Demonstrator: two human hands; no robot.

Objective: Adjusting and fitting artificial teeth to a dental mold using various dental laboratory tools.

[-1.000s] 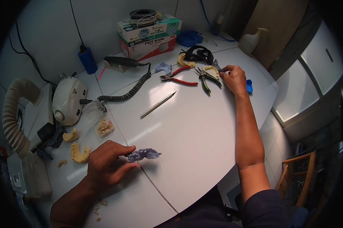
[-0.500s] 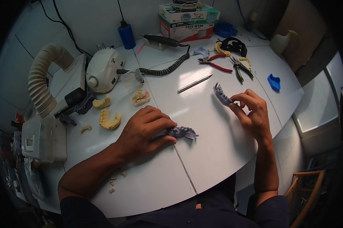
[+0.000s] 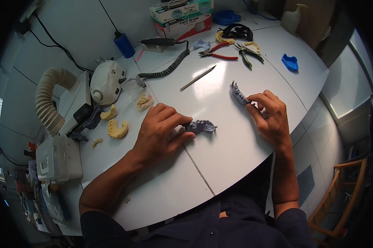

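Observation:
My left hand (image 3: 161, 134) grips a lavender-grey dental arch model (image 3: 201, 126) between thumb and fingers, low over the white table (image 3: 219, 161). My right hand (image 3: 269, 115) holds a second grey arch model (image 3: 239, 95) by one end, tilted with its teeth and a small post showing. A silver pen-like knife (image 3: 198, 77) lies beyond my hands. Farther back are red-handled cutters (image 3: 223, 57), green-handled pliers (image 3: 247, 62) and a small blue tray (image 3: 290, 63).
At left stand a white handpiece unit (image 3: 108, 84), a suction hose (image 3: 50, 107), yellow plaster models (image 3: 117, 129), a small container of pieces (image 3: 143, 102) and a lidded plastic box (image 3: 59, 161). Behind are a blue cylinder (image 3: 124, 44) and stacked boxes (image 3: 180, 27). A wooden chair (image 3: 352, 182) is at lower right.
My right hand has come from among the tools at the back toward the middle, carrying the grey model. My left hand, still holding its model, has moved up and right in view as the camera shifted.

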